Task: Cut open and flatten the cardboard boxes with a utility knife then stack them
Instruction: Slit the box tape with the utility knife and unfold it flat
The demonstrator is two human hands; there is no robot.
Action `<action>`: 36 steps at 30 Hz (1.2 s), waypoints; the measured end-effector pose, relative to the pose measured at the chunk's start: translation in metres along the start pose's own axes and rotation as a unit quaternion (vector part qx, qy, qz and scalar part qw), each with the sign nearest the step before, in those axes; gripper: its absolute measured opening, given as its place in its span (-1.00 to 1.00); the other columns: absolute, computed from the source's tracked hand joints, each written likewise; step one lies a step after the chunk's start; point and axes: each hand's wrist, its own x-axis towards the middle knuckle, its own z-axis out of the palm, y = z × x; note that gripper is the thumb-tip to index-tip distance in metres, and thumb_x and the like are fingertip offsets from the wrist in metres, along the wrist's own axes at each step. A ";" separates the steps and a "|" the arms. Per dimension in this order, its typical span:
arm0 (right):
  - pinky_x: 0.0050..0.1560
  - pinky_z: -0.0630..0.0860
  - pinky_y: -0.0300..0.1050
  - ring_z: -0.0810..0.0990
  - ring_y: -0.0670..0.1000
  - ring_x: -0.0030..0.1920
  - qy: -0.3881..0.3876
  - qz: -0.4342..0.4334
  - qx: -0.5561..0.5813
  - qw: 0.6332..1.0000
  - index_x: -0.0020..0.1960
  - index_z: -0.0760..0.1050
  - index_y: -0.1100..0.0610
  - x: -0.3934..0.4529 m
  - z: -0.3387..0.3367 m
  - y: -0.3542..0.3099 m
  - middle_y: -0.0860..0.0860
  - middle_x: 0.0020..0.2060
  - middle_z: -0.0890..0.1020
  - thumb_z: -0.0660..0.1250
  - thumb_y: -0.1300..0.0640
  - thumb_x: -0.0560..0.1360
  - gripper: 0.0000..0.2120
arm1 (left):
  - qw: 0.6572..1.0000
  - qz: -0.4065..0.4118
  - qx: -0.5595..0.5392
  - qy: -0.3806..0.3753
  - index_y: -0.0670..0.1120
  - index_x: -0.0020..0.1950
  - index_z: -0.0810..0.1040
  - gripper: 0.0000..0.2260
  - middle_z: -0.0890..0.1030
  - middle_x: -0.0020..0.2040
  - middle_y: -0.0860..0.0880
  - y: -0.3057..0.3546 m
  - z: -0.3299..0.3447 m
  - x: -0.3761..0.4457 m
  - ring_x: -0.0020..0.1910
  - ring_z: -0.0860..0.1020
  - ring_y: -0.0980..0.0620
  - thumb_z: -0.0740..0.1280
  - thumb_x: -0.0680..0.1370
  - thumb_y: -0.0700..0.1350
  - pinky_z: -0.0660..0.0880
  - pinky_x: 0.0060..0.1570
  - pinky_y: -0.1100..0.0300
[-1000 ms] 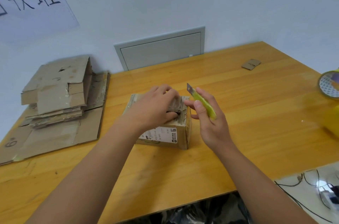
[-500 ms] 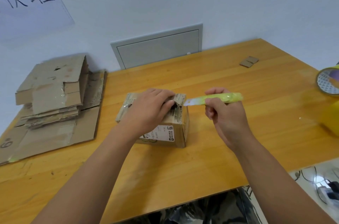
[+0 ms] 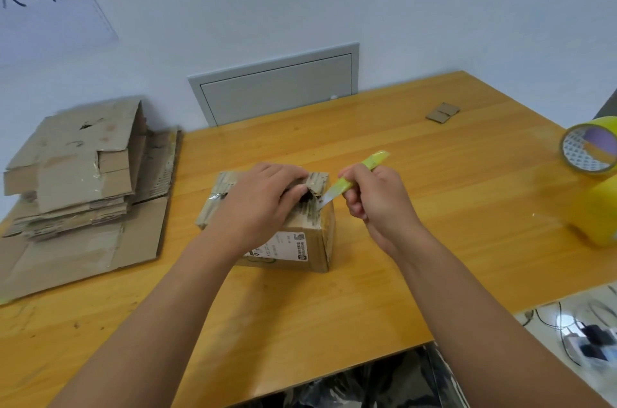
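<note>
A small cardboard box with a white label stands in the middle of the wooden table. My left hand lies over its top and grips a flap at the right edge. In my right hand is a yellow-green utility knife, its blade tip touching the box's top right edge just beside my left fingers. A stack of flattened cardboard boxes lies at the table's left side.
Two yellow tape rolls sit at the right edge. A small cardboard scrap lies at the far right. A grey wall panel is behind the table. Cables and plugs lie on the floor at the lower right.
My right hand turned the knife from blade-up to blade pointing left, then lowered it until the tip met the box's top right edge. My left hand stayed on the box.
</note>
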 end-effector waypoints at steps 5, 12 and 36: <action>-0.44 0.15 -0.11 0.17 0.00 -0.46 -0.004 -0.007 -0.026 1.000 -0.14 0.48 0.20 0.016 0.005 0.005 0.08 -0.46 0.29 0.23 0.21 0.54 -0.88 | 1.000 -0.005 -0.004 0.002 0.02 0.38 0.48 -0.67 0.56 0.28 0.08 0.000 0.001 0.000 0.29 0.39 0.07 0.14 0.67 0.05 0.28 0.17 0.20; -0.48 0.11 -0.16 0.15 -0.03 -0.50 0.029 0.004 0.011 1.000 -0.01 0.45 0.24 0.033 0.006 0.008 0.04 -0.48 0.27 0.22 0.21 0.54 -0.90 | 1.000 -0.003 -0.010 0.004 0.02 0.36 0.50 -0.67 0.57 0.26 0.09 0.000 0.000 0.000 0.27 0.41 0.08 0.12 0.67 0.06 0.28 0.17 0.20; -0.07 0.59 -0.20 0.67 -0.08 0.00 0.040 -0.221 -0.010 0.974 0.28 0.43 -0.11 -0.065 0.043 0.056 -0.13 0.05 0.69 0.10 -0.03 0.67 -0.77 | 0.945 -0.203 -0.243 -0.084 0.20 0.50 0.28 -0.50 0.48 0.22 0.18 -0.016 -0.047 -0.022 0.20 0.45 0.16 0.17 0.58 0.28 0.37 0.08 0.20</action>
